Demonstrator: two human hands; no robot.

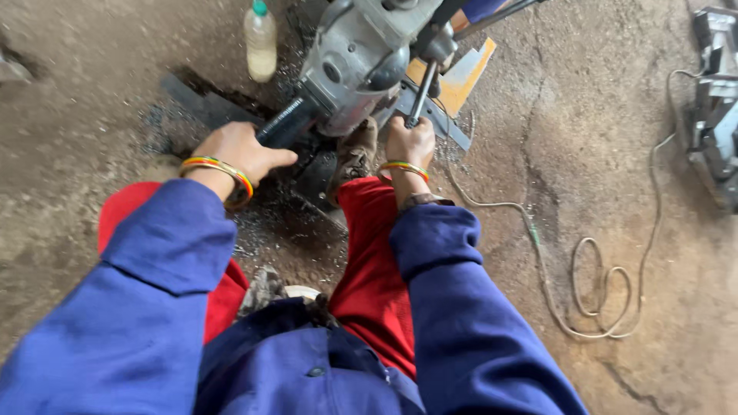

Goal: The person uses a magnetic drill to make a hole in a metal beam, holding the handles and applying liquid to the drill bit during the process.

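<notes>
A heavy grey power drill (357, 65) sits low over the concrete floor (584, 138) at the top centre of my view, its body angled down toward me. From its left side a black ribbed side handle (284, 123) sticks out; from its right a thin metal lever (421, 96) slants downward.

My left hand (238, 154) is closed around the near end of the black handle, fingers curled over it and thumb stretched along it toward the machine. My right hand (410, 142) is a tight fist clamped on the lower end of the lever. Both wrists wear striped bangles, and both arms are in blue sleeves.

Between my hands, a worn brown boot (355, 157) is planted right against the base of the drill, with a red trouser leg (373, 269) running back toward me. Pale metal shavings (257, 227) lie scattered on the floor under my left wrist.

Just behind the drill to the left stands a plastic bottle (260, 42) of cloudy pale liquid with a green cap. A dark flat steel bar (204, 100) lies under the machine. To the right, a light cable (592, 296) loops across the floor toward grey metal parts (715, 115) at the right edge.
</notes>
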